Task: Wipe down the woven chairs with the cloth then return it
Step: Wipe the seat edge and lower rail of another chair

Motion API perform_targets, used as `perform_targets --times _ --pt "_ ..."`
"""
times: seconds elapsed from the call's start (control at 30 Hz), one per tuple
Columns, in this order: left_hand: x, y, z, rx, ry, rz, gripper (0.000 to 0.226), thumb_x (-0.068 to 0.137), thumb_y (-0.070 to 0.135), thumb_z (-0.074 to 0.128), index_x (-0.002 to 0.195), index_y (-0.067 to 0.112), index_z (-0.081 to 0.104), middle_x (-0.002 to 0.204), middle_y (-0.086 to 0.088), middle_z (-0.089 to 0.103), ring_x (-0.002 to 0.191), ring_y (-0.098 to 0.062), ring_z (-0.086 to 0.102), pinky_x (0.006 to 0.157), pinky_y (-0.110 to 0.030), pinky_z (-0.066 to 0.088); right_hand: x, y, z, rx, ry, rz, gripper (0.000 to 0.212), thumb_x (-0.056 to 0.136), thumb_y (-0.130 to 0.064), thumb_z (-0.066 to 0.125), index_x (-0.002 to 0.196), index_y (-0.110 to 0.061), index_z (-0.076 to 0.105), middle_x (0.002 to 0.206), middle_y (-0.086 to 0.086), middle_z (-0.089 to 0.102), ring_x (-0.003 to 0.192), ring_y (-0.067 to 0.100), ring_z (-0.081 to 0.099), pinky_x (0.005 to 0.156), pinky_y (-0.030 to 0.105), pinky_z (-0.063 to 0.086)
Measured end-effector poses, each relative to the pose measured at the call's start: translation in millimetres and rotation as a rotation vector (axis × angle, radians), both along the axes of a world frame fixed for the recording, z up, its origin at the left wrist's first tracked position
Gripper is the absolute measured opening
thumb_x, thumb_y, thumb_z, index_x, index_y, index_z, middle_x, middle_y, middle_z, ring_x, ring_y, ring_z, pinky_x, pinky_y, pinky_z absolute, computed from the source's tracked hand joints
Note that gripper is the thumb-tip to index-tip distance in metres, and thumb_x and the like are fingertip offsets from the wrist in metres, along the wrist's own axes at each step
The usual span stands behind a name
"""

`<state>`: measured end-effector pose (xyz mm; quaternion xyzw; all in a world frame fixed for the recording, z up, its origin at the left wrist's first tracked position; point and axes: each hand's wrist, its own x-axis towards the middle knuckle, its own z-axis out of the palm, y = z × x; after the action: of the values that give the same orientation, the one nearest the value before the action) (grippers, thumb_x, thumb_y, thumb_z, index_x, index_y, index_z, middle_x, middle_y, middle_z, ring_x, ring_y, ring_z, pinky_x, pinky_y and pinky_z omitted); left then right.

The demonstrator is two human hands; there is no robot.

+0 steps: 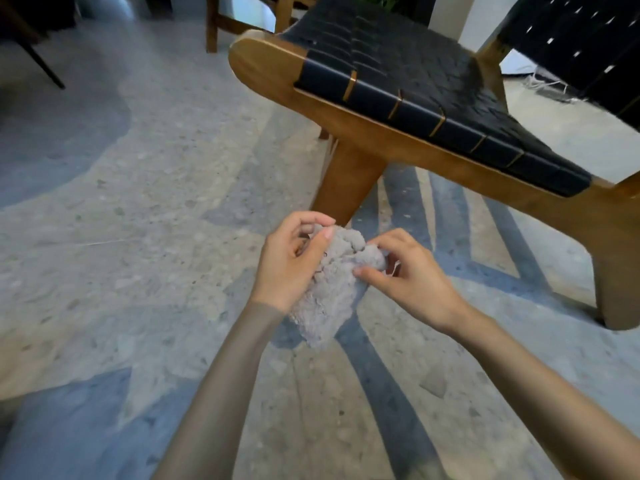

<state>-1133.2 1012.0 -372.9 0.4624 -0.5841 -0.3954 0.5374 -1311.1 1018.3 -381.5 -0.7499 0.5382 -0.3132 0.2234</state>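
Holding the cloth (330, 292) bunched above the floor (138, 237), just short of the woven chair (398, 84), you are touching no seat. Your left hand (294, 261) curls round its top, and your right hand (412, 278) pinches its side between fingers (388, 237) and thumb. Whether the wiping is finished cannot be told; returning the cloth likely remains. Its long axis hangs from the chair end down toward you.

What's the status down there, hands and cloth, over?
Both gripping: left hand, right hand, on bunched grey cloth over the floor. Ahead, woven chair, not touched. Nothing between.
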Motion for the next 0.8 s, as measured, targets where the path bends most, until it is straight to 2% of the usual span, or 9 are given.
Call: perform_targets --times 0.13,0.23,0.33,0.43,0.5,0.6,0.7,0.77,0.8 --pt "1 5 -16 0.049 -0.015 0.033 0.013 0.091 0.006 0.06 0.095 0.017 0.064 0.101 0.001 0.065 0.084 -0.004 0.058 0.075 -0.013 0.045 -2 5 -10 -0.01 -0.064 -0.057 0.014 0.087 -0.016 0.067 0.09 -0.029 0.062 0.084 -0.018 0.065 0.074 0.0 0.057 0.062 0.012 0.038" --pt "0 5 -26 0.105 -0.127 0.079 0.021 0.092 0.018 0.06 0.109 0.029 0.06 0.119 0.002 0.053 0.096 0.005 0.051 0.086 -0.011 0.041 -4 7 -9 -0.091 -0.066 -0.085 0.03 0.089 -0.011 0.061 0.09 -0.041 0.061 0.078 -0.036 0.061 0.072 -0.008 0.058 0.064 0.01 0.041" --pt "1 9 -33 0.267 -0.11 0.091 0.05 0.082 0.045 0.063 0.129 0.039 0.046 0.125 0.01 0.034 0.1 0.014 0.043 0.097 -0.018 0.038 -4 5 -4 -0.101 -0.113 -0.126 0.022 0.093 -0.016 0.058 0.097 -0.036 0.066 0.082 -0.022 0.068 0.076 0.002 0.063 0.072 0.029 0.052" --pt "4 19 -39 0.338 -0.046 -0.024 0.088 0.062 0.055 0.072 0.14 0.036 0.036 0.137 0.009 0.041 0.117 -0.001 0.049 0.101 -0.03 0.045 -1 1 0 -0.088 -0.21 -0.165 0.011 0.096 -0.024 0.055 0.098 -0.031 0.064 0.083 -0.006 0.068 0.073 0.016 0.065 0.07 0.048 0.052" --pt "5 24 -41 0.288 -0.018 -0.038 0.081 0.062 0.043 0.079 0.135 0.032 0.045 0.129 0.012 0.053 0.114 -0.001 0.055 0.089 -0.02 0.05 1 0 2 -0.066 -0.288 -0.183 0.009 0.096 -0.026 0.055 0.098 -0.031 0.062 0.082 -0.001 0.067 0.071 0.022 0.065 0.068 0.052 0.052" --pt "8 20 -37 0.118 -0.001 0.079 0.04 0.073 0.02 0.079 0.109 0.02 0.062 0.101 0.011 0.068 0.092 0.0 0.064 0.071 -0.012 0.05 1 -1 3 -0.007 -0.266 -0.211 0.003 0.093 -0.029 0.057 0.092 -0.032 0.058 0.081 0.005 0.066 0.072 0.023 0.064 0.067 0.051 0.053" --pt "17 12 -27 0.032 -0.011 0.146 0.028 0.073 0.008 0.079 0.088 0.023 0.062 0.082 0.012 0.068 0.076 0.0 0.064 0.066 -0.014 0.051 -4 -2 -2 0.023 -0.124 -0.252 0.015 0.086 -0.027 0.067 0.084 -0.026 0.052 0.07 -0.005 0.061 0.057 0.005 0.055 0.052 0.026 0.045" --pt "25 6 -18 -0.006 -0.081 0.096 0.024 0.073 0.009 0.078 0.083 0.024 0.062 0.079 0.014 0.068 0.074 0.002 0.063 0.065 -0.011 0.048 -6 -1 1 0.041 -0.083 -0.256 0.033 0.081 -0.028 0.073 0.095 -0.032 0.044 0.09 -0.012 0.06 0.069 -0.002 0.052 0.054 0.014 0.039" --pt "29 4 -13 -0.036 -0.171 0.062 0.021 0.075 0.011 0.077 0.08 0.025 0.062 0.077 0.014 0.067 0.071 0.002 0.062 0.064 -0.012 0.047 -5 0 4 0.039 -0.073 -0.228 0.047 0.079 -0.029 0.076 0.107 -0.038 0.04 0.112 -0.012 0.056 0.088 -0.003 0.051 0.067 0.012 0.04"
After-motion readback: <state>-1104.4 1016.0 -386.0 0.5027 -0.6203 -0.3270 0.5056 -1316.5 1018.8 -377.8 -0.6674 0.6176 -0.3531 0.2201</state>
